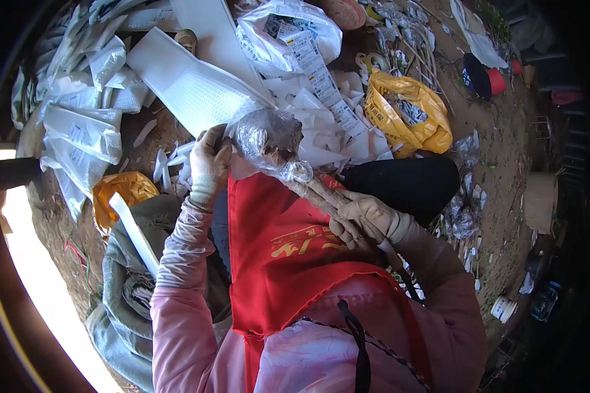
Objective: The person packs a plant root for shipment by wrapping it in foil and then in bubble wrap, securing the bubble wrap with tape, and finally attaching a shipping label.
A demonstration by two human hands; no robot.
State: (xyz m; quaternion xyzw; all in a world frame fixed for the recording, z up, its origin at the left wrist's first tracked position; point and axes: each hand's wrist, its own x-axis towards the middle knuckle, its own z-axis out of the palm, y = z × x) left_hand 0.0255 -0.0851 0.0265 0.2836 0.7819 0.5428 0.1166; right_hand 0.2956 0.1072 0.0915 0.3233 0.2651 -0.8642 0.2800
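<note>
Across my lap lies a bundle of woody stems [321,196], its thick root end wrapped in clear plastic film [259,139]. My gloved right hand [370,219] is closed around the stems below the wrapped end. My gloved left hand [211,160] pinches the near edge of a white bubble-wrap sheet [200,92], right beside the wrapped roots. The sheet stretches away to the upper left, and its near end meets the film. Part of the left fingertips is hidden behind the sheet edge. A red apron [275,262] covers my lap under the stems.
Packed white parcels [82,124] are piled at the left. Ahead stand a white bag [292,33] and a yellow bag [410,111], with a strip of printed labels [321,78] between them. Paper scraps litter the ground. A tape roll [375,62] lies near the yellow bag.
</note>
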